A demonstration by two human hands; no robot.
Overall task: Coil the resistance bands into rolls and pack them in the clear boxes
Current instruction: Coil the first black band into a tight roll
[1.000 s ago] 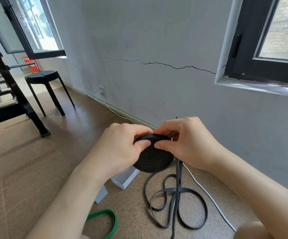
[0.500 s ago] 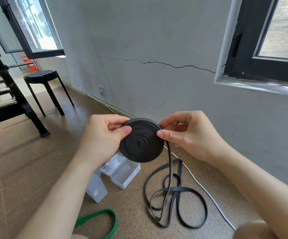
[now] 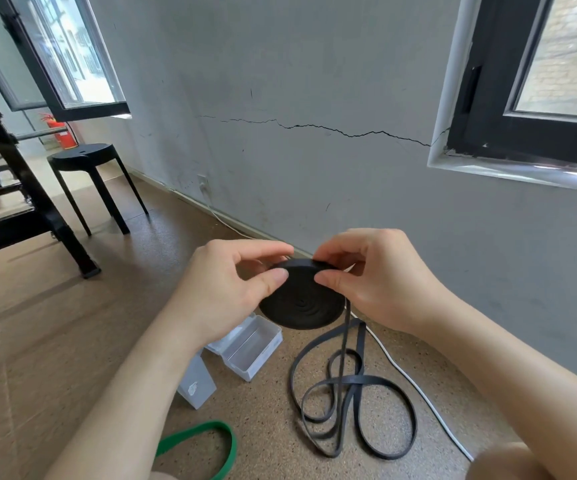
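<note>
Hands clamped on black roll (image 3: 302, 306): left hand (image 3: 224, 292), right hand (image 3: 384, 282); wrist hides clear box (image 3: 250, 351) corner; green band (image 3: 214, 426) cropped.

Bare forearms (image 3: 134, 393) run to the left hand (image 3: 224, 289) and right hand (image 3: 380, 282), nails cut short.

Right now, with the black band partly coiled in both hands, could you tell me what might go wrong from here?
1. The left hand and right hand pinch the black roll only near its top edge, so the coil could slip and spring open.
2. The loose tail lies in crossed loops on the floor and may twist or knot as it feeds in.
</note>
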